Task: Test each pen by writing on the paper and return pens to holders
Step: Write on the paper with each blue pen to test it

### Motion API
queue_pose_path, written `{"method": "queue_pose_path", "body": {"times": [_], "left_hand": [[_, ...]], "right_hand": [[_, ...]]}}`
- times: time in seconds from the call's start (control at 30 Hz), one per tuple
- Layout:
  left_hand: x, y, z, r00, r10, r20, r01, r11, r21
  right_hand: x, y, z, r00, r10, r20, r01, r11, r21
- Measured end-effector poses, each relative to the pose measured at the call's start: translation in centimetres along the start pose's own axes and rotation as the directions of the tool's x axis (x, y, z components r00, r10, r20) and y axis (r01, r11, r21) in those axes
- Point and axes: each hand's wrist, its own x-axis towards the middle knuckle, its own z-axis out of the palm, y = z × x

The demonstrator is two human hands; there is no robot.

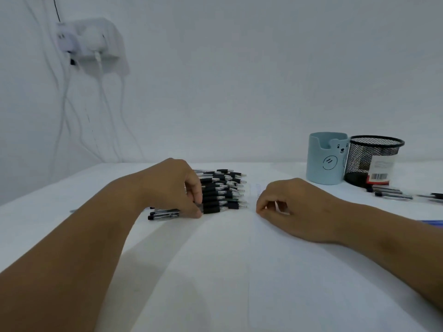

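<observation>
- Several white cables point(64, 109) are seen hanging down the wall at far left from a wall socket unit point(96, 41) with plugs fitted.
- A white table point(215, 271) is covered across the foreground; a faint crease line is noted running toward the viewer near the centre.
- The left hand point(177, 185) is placed on the near-left end of the pen pile point(223, 191); its fingers are curled down and its fingertips are pressed against the nearest pen point(211, 209) at the black grip. Whether that pen is truly pinched or only touched cannot be told.
- The pile is recorded as many black-and-silver pens laid side by side in stacked rows, tips pointing right, on the table between the two hands.
- Three pens point(164, 213) are seen jutting out leftward beneath the left wrist.
- Faint scribble marks point(258, 189) are noted on the paper just right of the pile; too blurred to read.
- The right hand point(294, 204) is rested on the table, fingers loosely curled inward, nothing visibly held.
- A light-blue bear holder point(327, 161) is stood upright at back right, touching or just beside a black mesh holder point(374, 159) with a labelled item inside.
- Loose pens point(393, 191) are laid flat before the mesh holder.
- A blue object point(431, 222) is partly hidden behind the right forearm.
</observation>
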Motion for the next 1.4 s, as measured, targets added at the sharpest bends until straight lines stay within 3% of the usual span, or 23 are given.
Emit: {"method": "queue_pose_path", "body": {"times": [0.57, 0.67, 0.77, 0.87, 0.97, 1.03, 1.07, 1.13, 1.3, 1.4], "left_hand": [[0.0, 0.8, 0.3, 1.000, -0.012, 0.016, 0.011, 1.000, 0.029], [-0.2, 1.1, 0.1, 0.997, 0.003, -0.083, -0.003, 1.000, -0.002], [-0.2, 1.5, -0.1, 0.939, 0.025, -0.343, -0.087, 0.982, -0.166], [0.3, 2.2, -0.2, 0.851, -0.094, -0.516, -0.232, 0.815, -0.531], [0.9, 3.1, 0.3, 0.848, -0.264, -0.459, -0.326, 0.422, -0.846], [1.2, 3.7, 1.0, 0.892, -0.279, -0.355, -0.315, 0.177, -0.932], [1.3, 3.9, 1.4, 0.916, -0.261, -0.306, -0.289, 0.103, -0.952], [1.3, 4.4, 2.2, 0.952, -0.207, -0.224, -0.218, 0.049, -0.975], [1.2, 4.5, 3.1, 0.980, -0.129, -0.151, -0.133, 0.137, -0.982], [1.0, 3.8, 2.9, 0.972, -0.121, -0.201, -0.139, 0.393, -0.909]], "right_hand": [[-0.3, -0.4, -0.1, 0.997, 0.074, 0.006, -0.074, 0.995, 0.065], [-0.3, -0.4, -0.1, 0.997, 0.081, 0.002, -0.081, 0.995, 0.061], [-0.3, -0.3, -0.1, 0.996, 0.086, 0.011, -0.086, 0.995, 0.048], [-0.3, -0.1, 0.0, 0.994, 0.103, -0.020, -0.101, 0.993, 0.060], [-0.3, -0.1, -0.1, 0.972, 0.184, -0.148, -0.151, 0.965, 0.213], [-0.2, -0.7, -0.3, 0.943, 0.285, -0.172, -0.180, 0.871, 0.457], [-0.1, -1.1, -0.4, 0.931, 0.334, -0.148, -0.193, 0.793, 0.577], [0.1, -1.6, -0.6, 0.911, 0.402, -0.097, -0.202, 0.638, 0.743], [0.4, -1.8, -1.3, 0.852, 0.519, -0.062, -0.158, 0.370, 0.916], [0.6, -1.5, -2.1, 0.803, 0.596, -0.017, -0.089, 0.149, 0.985]]}}
